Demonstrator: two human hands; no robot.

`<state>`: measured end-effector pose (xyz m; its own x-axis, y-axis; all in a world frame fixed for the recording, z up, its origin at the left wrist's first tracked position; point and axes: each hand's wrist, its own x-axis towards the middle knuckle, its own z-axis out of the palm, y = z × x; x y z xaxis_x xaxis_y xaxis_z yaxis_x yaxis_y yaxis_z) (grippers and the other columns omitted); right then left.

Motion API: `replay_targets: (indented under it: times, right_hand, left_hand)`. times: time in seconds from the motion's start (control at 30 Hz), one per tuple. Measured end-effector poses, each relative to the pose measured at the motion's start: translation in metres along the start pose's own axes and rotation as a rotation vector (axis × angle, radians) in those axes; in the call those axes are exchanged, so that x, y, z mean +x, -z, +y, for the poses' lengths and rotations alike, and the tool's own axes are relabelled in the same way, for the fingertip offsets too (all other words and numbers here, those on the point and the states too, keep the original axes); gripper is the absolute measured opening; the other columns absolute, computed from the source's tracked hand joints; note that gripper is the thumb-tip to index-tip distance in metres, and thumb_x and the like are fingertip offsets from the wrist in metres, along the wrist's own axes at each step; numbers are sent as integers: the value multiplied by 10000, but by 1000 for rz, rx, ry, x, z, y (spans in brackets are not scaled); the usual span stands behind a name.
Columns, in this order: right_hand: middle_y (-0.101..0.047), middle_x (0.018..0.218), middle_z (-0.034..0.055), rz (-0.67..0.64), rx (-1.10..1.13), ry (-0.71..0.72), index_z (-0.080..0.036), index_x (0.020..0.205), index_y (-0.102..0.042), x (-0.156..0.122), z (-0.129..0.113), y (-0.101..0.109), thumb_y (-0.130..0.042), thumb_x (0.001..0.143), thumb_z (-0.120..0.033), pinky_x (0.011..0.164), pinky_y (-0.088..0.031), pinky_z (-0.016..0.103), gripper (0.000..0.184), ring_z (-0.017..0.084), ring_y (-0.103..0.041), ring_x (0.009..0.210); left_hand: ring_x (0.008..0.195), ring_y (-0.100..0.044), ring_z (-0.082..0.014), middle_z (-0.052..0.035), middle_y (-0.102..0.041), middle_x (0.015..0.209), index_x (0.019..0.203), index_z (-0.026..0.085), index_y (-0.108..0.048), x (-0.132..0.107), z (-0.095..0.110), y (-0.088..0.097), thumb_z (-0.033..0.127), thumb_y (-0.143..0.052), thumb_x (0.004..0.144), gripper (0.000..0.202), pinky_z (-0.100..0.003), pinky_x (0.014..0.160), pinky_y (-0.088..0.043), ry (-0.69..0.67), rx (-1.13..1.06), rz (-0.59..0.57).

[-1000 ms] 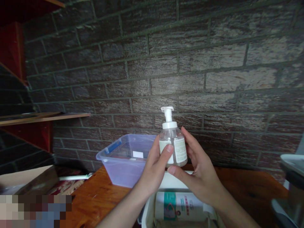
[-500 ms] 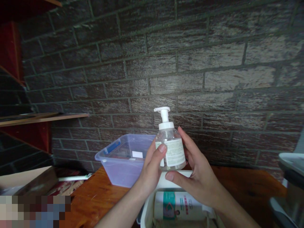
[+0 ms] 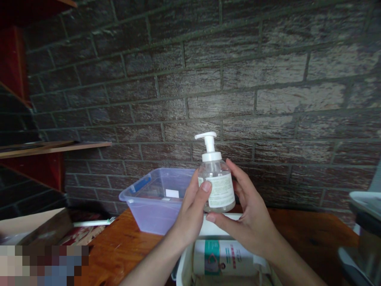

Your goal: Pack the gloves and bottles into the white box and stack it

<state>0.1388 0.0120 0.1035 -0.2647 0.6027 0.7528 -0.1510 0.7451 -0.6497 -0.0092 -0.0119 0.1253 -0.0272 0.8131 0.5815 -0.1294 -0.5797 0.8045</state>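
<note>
Both hands up at mid-frame, wrapped around a clear pump bottle (image 3: pixel 216 186). Left hand (image 3: pixel 193 212) grips its left side, thumb across the front by the label. Right hand (image 3: pixel 250 216) cups the right side and back, thumb under the base. Bottle upright, slightly tilted, held in the air above the table (image 3: pixel 125 246), touching nothing else. White pump head on top, nozzle pointing left. White label with small print faces the camera; print too small to read.

Directly below the hands, at the near edge: white bin (image 3: pixel 190 262), with a large white bottle (image 3: pixel 229 258) lying on its side inside, teal band on its label.

Left of the hands and farther back: translucent purple tub (image 3: pixel 149 206) with blue handle clips on the table, small white sticker on its far wall.

Far left: wooden shelf (image 3: pixel 56 147) on a red frame, cardboard box (image 3: pixel 32 226) below it.

Right edge: grey-white appliance (image 3: pixel 366 222), only partly in view.

Dark brick wall (image 3: pixel 238 79) behind everything.
</note>
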Motion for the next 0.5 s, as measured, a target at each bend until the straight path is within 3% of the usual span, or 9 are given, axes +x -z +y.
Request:
replay_targets:
  times: [0.13, 0.3, 0.5]
  right_hand:
    - [-469, 1572, 96, -2, -108, 42, -328, 1607, -274, 0, 2, 2, -887, 747, -280, 1172, -450, 501, 1057, 324, -517, 1391]
    - [-414, 1595, 119, -6, -252, 126, -304, 1602, -299, 3, 2, 6, -885, 751, -332, 1151, -465, 509, 1034, 342, -508, 1390]
    - [-452, 1573, 113, 21, -241, 151, -316, 1584, -363, 3, 4, 8, -939, 677, -312, 1135, -484, 508, 1074, 359, -510, 1385]
  left_hand:
    - [1201, -629, -289, -97, -692, 1307, 1358, 214, -597, 0, -3, -1, 479, -645, 946, 493, -387, 1045, -465, -3, 22, -20]
    - [1139, -653, -283, -93, -729, 1201, 1346, 194, -595, 0, -7, -5, 470, -691, 910, 524, -378, 1002, -481, -8, 9, 52]
    - [1150, -669, -296, -94, -737, 1219, 1325, 206, -633, 2, -5, -1, 482, -674, 922, 490, -371, 997, -497, 53, -58, -9]
